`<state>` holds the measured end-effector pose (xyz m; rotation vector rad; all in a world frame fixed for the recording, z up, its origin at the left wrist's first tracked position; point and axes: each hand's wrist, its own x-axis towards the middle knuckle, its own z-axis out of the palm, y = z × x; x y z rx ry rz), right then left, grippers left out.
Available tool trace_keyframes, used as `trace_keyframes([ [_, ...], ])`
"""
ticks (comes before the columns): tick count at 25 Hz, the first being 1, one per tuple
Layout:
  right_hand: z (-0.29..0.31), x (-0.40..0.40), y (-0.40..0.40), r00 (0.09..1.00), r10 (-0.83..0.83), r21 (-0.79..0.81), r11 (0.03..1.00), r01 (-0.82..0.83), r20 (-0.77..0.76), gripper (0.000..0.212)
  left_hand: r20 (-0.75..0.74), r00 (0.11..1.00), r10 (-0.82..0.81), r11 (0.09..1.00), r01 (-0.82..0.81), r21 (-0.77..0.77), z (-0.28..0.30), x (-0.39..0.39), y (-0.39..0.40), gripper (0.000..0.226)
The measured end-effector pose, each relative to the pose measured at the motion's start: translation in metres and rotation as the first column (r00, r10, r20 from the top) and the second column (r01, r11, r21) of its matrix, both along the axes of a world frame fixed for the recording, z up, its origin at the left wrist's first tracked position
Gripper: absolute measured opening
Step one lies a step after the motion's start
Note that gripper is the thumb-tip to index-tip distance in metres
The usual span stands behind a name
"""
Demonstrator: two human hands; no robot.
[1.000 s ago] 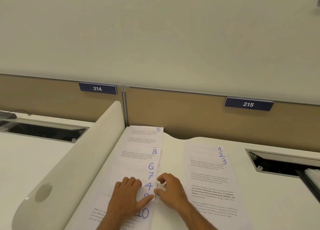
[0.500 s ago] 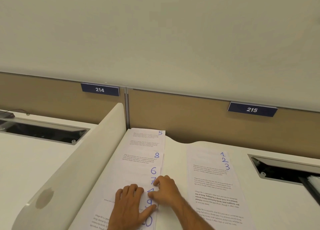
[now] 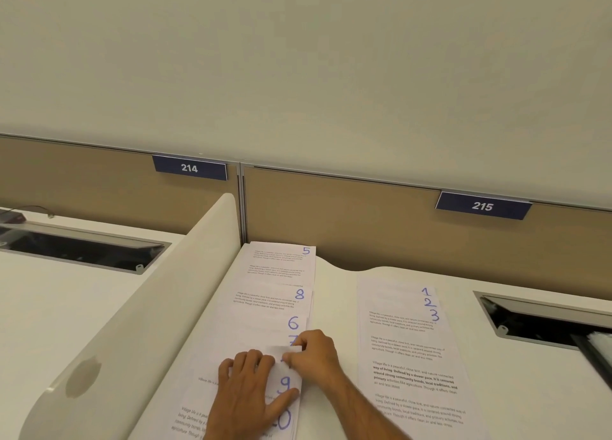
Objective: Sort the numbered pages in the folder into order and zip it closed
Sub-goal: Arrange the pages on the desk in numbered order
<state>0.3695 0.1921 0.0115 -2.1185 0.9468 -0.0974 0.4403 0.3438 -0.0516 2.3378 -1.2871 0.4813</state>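
Three pages (image 3: 409, 343) — 1, 2, 3 — already lay fanned in order, well right of the fingers. Right hand (image 3: 313, 357) was pinching a lifted page corner (image 3: 286, 350) just under the 7, number hidden; left hand (image 3: 246, 393) lay flat, fingers spread, beside the 9. Beyond the fingertips the unsorted stack (image 3: 278, 294) showed 5, 8, 6. No folder in sight — zipping remained. Wall plates (image 3: 189, 167) read 214 and 215.
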Motion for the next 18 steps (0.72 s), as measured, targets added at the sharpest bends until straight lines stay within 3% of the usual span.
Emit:
trace_keyframes([
  [8,0.018,0.008,0.000,0.956,-0.109,0.061,0.994,0.096,0.272,0.015,-0.049,0.999,0.018,0.999,-0.017,0.028,0.004,0.004,0.006,0.060],
  [15,0.094,0.016,-0.044,0.879,-0.099,-0.001,0.994,0.113,0.467,0.008,-0.063,0.998,0.026,1.000,-0.025,0.009,0.006,0.004,0.007,0.063],
  [18,0.128,0.011,-0.060,0.824,-0.084,-0.017,0.993,0.113,0.561,0.018,-0.031,0.999,0.016,1.000,-0.017,-0.015,0.005,0.005,0.006,0.064],
])
